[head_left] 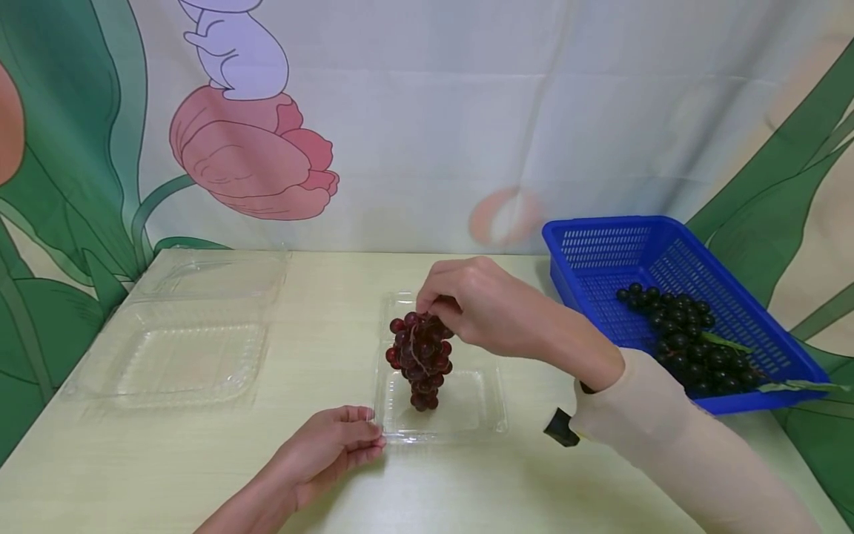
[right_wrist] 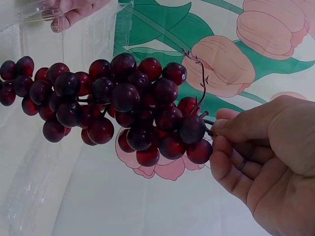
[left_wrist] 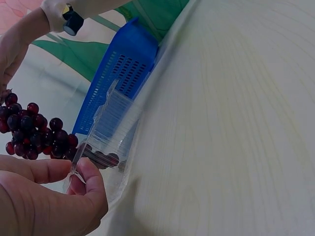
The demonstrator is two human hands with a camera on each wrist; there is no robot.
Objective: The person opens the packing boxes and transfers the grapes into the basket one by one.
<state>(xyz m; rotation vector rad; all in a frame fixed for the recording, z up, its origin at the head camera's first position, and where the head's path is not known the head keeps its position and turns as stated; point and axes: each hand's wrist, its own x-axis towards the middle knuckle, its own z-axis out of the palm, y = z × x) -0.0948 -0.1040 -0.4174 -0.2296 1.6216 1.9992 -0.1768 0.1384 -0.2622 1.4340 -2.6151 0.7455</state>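
A bunch of dark red grapes [head_left: 419, 360] hangs from my right hand [head_left: 490, 308], which pinches its stem [right_wrist: 208, 129] between thumb and fingers. The grapes hang over a small clear plastic box [head_left: 474, 400] on the table, and in the head view they hide part of it. At the box's front left corner, my left hand [head_left: 340, 449] pinches the rim between thumb and fingers. The left wrist view shows this grip on the clear wall [left_wrist: 106, 128] up close, with the red grapes [left_wrist: 32, 130] beyond it.
A blue plastic basket [head_left: 587, 285] stands at the right, holding black grapes [head_left: 687, 341] with green leaves. On the left lies a larger clear plastic box [head_left: 180, 356] with its lid folded back. A printed cloth [head_left: 427, 111] hangs behind the table.
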